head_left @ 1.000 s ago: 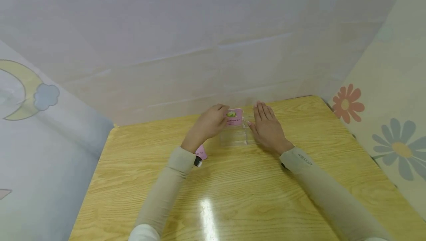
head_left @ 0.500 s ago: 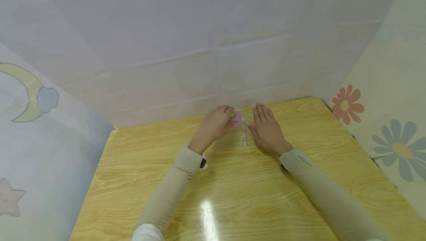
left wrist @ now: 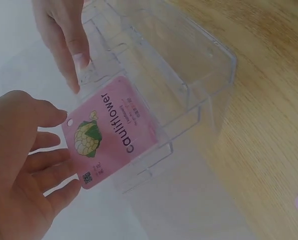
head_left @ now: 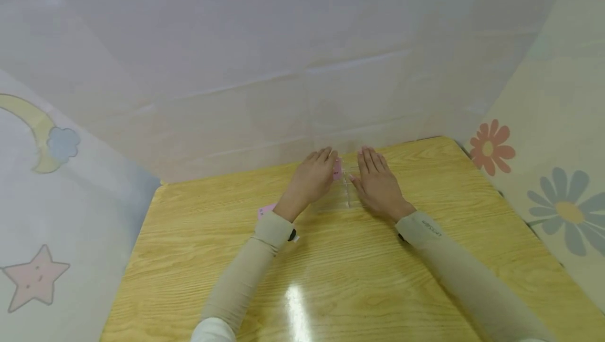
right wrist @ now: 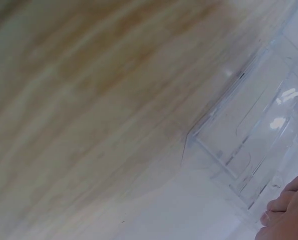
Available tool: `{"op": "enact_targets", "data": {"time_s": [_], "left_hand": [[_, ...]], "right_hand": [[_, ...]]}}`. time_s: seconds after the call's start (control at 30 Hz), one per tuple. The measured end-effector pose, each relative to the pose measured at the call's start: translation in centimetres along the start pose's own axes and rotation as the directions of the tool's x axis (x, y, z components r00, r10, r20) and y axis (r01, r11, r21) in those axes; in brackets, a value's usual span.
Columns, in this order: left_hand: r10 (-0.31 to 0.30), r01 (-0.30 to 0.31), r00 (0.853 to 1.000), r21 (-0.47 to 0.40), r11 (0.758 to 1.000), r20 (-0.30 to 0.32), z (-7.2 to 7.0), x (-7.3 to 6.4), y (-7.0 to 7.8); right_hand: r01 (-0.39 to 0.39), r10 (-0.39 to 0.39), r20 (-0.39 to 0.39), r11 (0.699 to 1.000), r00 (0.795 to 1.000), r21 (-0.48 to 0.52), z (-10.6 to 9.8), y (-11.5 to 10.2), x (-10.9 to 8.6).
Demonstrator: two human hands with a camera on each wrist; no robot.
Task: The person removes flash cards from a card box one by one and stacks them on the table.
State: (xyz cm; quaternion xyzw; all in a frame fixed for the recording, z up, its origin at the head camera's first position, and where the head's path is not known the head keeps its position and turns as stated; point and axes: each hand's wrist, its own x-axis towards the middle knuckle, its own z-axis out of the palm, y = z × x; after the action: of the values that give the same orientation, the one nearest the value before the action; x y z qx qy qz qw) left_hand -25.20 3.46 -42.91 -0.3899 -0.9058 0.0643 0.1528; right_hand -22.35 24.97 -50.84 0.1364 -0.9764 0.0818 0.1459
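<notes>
A clear plastic divided box [left wrist: 179, 90] stands near the table's back edge. A pink cauliflower card [left wrist: 111, 132] sits upright in it, tilted in the left wrist view. My left hand [head_left: 314, 176] reaches over the box from the left. Its thumb and fingers are curled at the card's top edge, hiding most of the card in the head view [head_left: 337, 169]. My right hand [head_left: 377, 183] lies flat with straight fingers over the box's right part, its thumb near the middle divider.
Another pink card [head_left: 266, 210] lies on the wooden table [head_left: 359, 279], partly under my left wrist. A pale sheet wall [head_left: 264, 116] rises behind the table. Patterned side walls stand left and right, with a star [head_left: 37, 279] and flowers [head_left: 493, 147].
My left hand has moved right over the cauliflower card, covering more of it in the head view. My right hand keeps its place. More of the loose card's left end shows.
</notes>
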Motion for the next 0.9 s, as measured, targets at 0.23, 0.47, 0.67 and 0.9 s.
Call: {"op": "enact_targets", "data": {"time_s": [0.23, 0.47, 0.67, 0.9], "left_hand": [[0.01, -0.01, 1.0, 0.049, 0.999, 0.009, 0.3, 0.0, -0.1], [0.025, -0.024, 1.0, 0.072, 0.997, -0.018, 0.7, 0.0, -0.3], [0.042, -0.038, 0.998, 0.085, 0.996, -0.056, 1.2, 0.0, -0.3], [0.058, -0.049, 0.993, 0.086, 0.995, -0.099, 1.4, -0.3, -0.2]], "right_hand": [[0.004, -0.003, 0.023, 1.0, 1.0, -0.018, 0.0, 0.0, 0.1], [-0.008, 0.009, 0.035, 1.0, 0.999, -0.025, -0.1, 0.1, 0.0], [0.002, -0.002, 0.01, 1.0, 1.0, -0.015, 0.0, -0.1, -0.1], [0.005, -0.005, -0.009, 1.0, 1.0, -0.001, 0.0, -0.3, -0.1]]}}
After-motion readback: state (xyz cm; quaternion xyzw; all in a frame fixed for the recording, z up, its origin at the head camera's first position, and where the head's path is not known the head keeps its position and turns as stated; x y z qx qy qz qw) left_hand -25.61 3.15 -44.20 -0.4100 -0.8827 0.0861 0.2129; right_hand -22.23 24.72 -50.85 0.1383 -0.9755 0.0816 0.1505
